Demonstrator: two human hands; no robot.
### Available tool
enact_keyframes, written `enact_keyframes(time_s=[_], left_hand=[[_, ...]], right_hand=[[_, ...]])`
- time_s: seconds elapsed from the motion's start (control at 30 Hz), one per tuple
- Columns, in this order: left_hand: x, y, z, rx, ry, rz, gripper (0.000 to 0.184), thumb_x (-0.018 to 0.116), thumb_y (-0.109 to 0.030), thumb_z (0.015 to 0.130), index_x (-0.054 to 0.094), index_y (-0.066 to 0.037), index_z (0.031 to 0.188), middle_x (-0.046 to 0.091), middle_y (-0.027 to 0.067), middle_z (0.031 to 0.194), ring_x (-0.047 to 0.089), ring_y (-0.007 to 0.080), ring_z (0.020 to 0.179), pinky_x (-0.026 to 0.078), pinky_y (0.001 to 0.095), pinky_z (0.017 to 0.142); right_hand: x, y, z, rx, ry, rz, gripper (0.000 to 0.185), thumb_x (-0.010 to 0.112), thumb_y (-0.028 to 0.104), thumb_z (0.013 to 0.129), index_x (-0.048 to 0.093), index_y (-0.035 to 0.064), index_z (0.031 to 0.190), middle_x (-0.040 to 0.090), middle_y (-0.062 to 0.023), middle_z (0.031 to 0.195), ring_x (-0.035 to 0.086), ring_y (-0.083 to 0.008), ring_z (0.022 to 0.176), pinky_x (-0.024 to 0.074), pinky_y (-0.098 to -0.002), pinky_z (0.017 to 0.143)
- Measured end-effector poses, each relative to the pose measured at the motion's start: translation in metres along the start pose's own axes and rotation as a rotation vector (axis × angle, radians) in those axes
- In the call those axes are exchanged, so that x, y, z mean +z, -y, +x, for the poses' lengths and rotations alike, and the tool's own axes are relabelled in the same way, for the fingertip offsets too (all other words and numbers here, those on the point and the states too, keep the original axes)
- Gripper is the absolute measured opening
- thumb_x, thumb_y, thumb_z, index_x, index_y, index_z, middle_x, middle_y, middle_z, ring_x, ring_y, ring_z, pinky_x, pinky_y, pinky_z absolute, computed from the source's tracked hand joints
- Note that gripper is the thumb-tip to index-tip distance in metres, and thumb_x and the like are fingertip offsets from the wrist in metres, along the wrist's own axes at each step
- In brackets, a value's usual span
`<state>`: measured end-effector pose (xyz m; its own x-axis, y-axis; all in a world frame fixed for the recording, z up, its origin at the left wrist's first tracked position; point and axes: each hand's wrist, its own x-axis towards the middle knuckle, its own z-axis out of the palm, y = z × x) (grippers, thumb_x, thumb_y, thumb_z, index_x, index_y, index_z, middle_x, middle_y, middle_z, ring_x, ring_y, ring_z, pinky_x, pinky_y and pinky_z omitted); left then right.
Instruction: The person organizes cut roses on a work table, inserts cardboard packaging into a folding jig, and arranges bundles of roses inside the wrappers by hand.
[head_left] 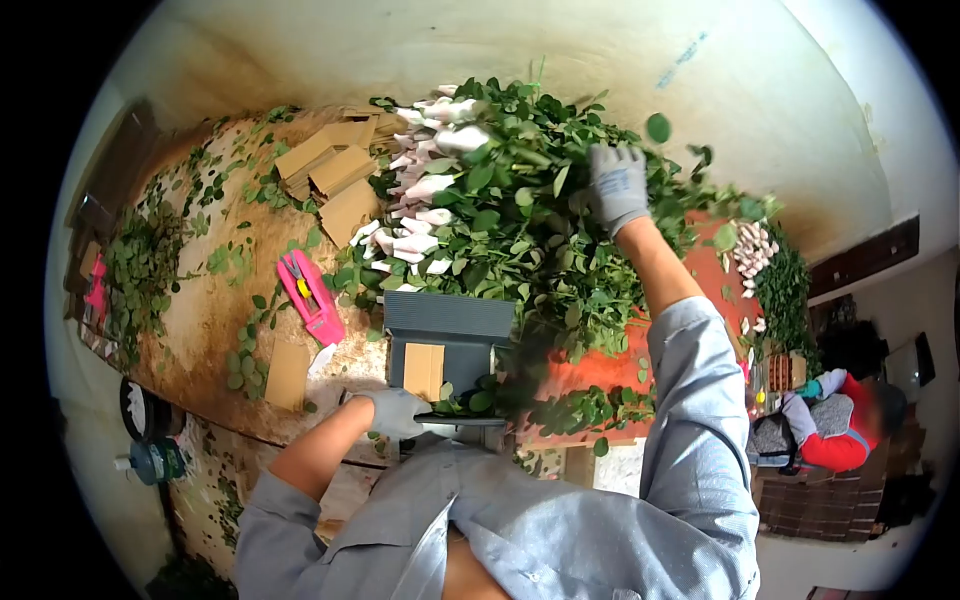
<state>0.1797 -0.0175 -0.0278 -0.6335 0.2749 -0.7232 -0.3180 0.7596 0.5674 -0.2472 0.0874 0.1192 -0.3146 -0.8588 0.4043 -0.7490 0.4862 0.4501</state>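
Beyond your workspace, a pale wall with brown stains (pixel 600 60) curves across the top, carrying a small blue marking (pixel 682 60) too blurred to read. On your far right, you can see a person in a red and grey top (pixel 845 430), near a brown slatted surface (pixel 820 508). Above them, a long dark brown panel (pixel 865 258) sits against the wall. Down on your left stands a translucent blue plastic water jug (pixel 157 461), just beside a round black object (pixel 150 410) with white inside.
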Motion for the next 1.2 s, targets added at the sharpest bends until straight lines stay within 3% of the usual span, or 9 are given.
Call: enact_keyframes(time_s=[0.1,0.27,0.33,0.37,0.5,0.73,0.87,0.93,1.2], left_hand=[[0.017,0.018,0.015,0.038,-0.091,0.013,0.041,0.057,-0.038,0.089,0.068,-0.01,0.117,0.073,0.0188,0.108,0.069,0.0354,0.102,0.052,0.0459,0.09],[0.013,0.014,0.011,0.014,-0.04,0.012,0.043,0.056,-0.034,0.087,0.067,-0.01,0.121,0.072,0.0204,0.11,0.068,0.0369,0.104,0.052,0.0457,0.091],[0.014,0.013,0.012,0.04,-0.056,0.013,0.044,0.056,-0.034,0.086,0.066,-0.011,0.123,0.072,0.0208,0.11,0.068,0.0374,0.104,0.052,0.0456,0.092],[0.01,0.01,0.01,0.006,-0.026,0.003,0.045,0.056,-0.033,0.086,0.066,-0.011,0.124,0.072,0.0213,0.11,0.068,0.0376,0.104,0.052,0.0455,0.092],[0.016,0.018,0.017,-0.009,0.015,-0.05,0.044,0.057,-0.032,0.085,0.066,-0.009,0.122,0.072,0.0213,0.107,0.069,0.0375,0.101,0.053,0.0462,0.089],[0.006,0.007,0.001,0.038,-0.057,-0.012,0.042,0.06,-0.038,0.085,0.069,-0.007,0.111,0.073,0.0193,0.097,0.07,0.0362,0.093,0.054,0.0465,0.085],[0.009,0.01,0.001,0.077,-0.114,0.007,0.045,0.063,-0.042,0.083,0.069,-0.008,0.112,0.073,0.0203,0.101,0.07,0.0367,0.095,0.054,0.0458,0.087],[0.015,0.015,0.007,0.102,-0.146,0.019,0.045,0.063,-0.041,0.084,0.069,-0.006,0.111,0.073,0.0203,0.102,0.07,0.0373,0.097,0.054,0.0459,0.088],[0.016,0.014,0.009,0.068,-0.116,0.033,0.05,0.062,-0.039,0.085,0.065,-0.007,0.124,0.07,0.0222,0.114,0.067,0.0391,0.106,0.052,0.0464,0.094]], right_hand=[[-0.005,-0.019,0.023,0.043,-0.242,0.058,0.034,0.062,0.02,0.087,0.059,0.0104,0.12,0.067,-0.0095,0.106,0.062,-0.0303,0.105,0.041,-0.0493,0.102],[-0.004,0.003,0.039,-0.133,-0.154,-0.05,0.041,0.062,0.014,0.085,0.057,0.0133,0.126,0.067,-0.01,0.108,0.063,-0.031,0.103,0.042,-0.0492,0.098],[-0.045,0.013,0.05,-0.001,-0.168,-0.076,0.045,0.062,0.012,0.085,0.057,0.017,0.13,0.068,-0.0097,0.111,0.063,-0.031,0.105,0.0427,-0.0497,0.097],[-0.05,0.004,0.061,-0.081,-0.35,-0.113,0.039,0.062,0.011,0.086,0.062,0.0197,0.124,0.068,-0.0087,0.11,0.063,-0.031,0.104,0.0434,-0.0485,0.096],[-0.102,0.005,0.067,-0.034,-0.454,0.002,0.028,0.061,0.007,0.082,0.067,0.0198,0.105,0.066,-0.0073,0.103,0.061,-0.0283,0.103,0.0394,-0.0481,0.102],[-0.143,0.048,-0.057,-0.102,-0.172,0.236,0.014,0.07,0.015,0.086,0.065,0.0109,0.099,0.062,-0.0107,0.093,0.061,-0.0319,0.091,0.0507,-0.0443,0.077],[-0.126,0.085,-0.162,-0.027,0.11,0.505,0.027,0.074,0.015,0.078,0.067,0.0121,0.104,0.061,-0.0099,0.092,0.059,-0.0323,0.092,0.0509,-0.0445,0.078],[-0.102,0.102,-0.209,-0.017,0.22,0.572,0.018,0.073,0.012,0.081,0.066,0.009,0.096,0.063,-0.012,0.091,0.06,-0.0348,0.091,0.05,-0.0456,0.077],[0.008,0.147,-0.325,-0.143,0.638,0.328,0.022,0.065,0.024,0.086,0.066,0.0123,0.105,0.064,-0.0103,0.102,0.061,-0.0304,0.098,0.0506,-0.044,0.074]])
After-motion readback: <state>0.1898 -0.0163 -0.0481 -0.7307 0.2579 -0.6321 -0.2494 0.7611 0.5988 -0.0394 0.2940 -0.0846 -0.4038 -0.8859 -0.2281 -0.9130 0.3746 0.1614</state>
